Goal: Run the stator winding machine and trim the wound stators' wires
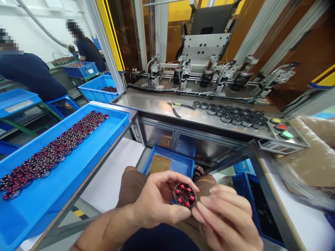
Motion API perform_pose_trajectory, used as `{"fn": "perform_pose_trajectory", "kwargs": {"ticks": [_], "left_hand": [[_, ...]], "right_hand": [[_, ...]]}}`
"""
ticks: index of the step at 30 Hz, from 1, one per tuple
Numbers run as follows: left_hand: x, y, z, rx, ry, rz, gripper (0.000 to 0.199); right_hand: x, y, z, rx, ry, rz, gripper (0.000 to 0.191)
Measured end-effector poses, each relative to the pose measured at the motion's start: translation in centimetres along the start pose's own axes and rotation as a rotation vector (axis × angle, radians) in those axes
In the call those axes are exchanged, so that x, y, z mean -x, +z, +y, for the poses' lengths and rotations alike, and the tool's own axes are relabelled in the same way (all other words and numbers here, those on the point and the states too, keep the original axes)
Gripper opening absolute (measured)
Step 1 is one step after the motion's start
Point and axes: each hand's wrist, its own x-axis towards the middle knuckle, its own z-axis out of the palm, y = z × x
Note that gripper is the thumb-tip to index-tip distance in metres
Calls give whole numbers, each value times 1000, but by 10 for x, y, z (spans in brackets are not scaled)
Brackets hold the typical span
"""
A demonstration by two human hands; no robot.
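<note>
My left hand [159,200] is closed round a motor stator [178,199], a dark ring with several red wire coils on its inner teeth. The ring's open face is turned up towards me, above my lap. At its lower right edge my right hand [225,212] has thumb and fingertips pinched together. Whatever lies between those fingertips is too small to make out. To the left, a long blue tray [104,146] carries rows of similar red-wound stators [65,143].
Ahead stands a machine with several winding stations [208,76]. Its steel ledge [151,104] holds green-handled pliers [180,106], dark unwound cores [235,115] and push buttons [280,127]. A blue bin [185,164] sits below. Two people [28,73] work at the left; plastic-wrapped material [309,164] lies right.
</note>
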Motion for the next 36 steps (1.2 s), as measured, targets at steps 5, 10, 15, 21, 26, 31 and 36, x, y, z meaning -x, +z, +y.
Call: {"fn": "perform_pose_trajectory", "kwargs": {"ticks": [5,10,15,21,26,31,36], "left_hand": [[-1,4,-3,-214,312,24,60],[4,2,-8,-361,411,98,60],[9,-3,-13,-320,281,137,62],[9,-22,-9,-146,-144,-62,57],[5,-31,-17,59,-143,-192,37],[2,-31,-19,62,-89,-169,38],[2,-29,-12,89,-27,-170,35]], "right_hand": [[1,12,-10,-2,83,86,26],[-1,37,-20,-208,284,231,21],[5,42,-12,-235,312,180,18],[1,29,2,-150,232,42,17],[-7,26,0,-94,214,15,16],[-9,23,-2,-69,199,16,16],[-11,22,-5,-106,288,20,15]]}}
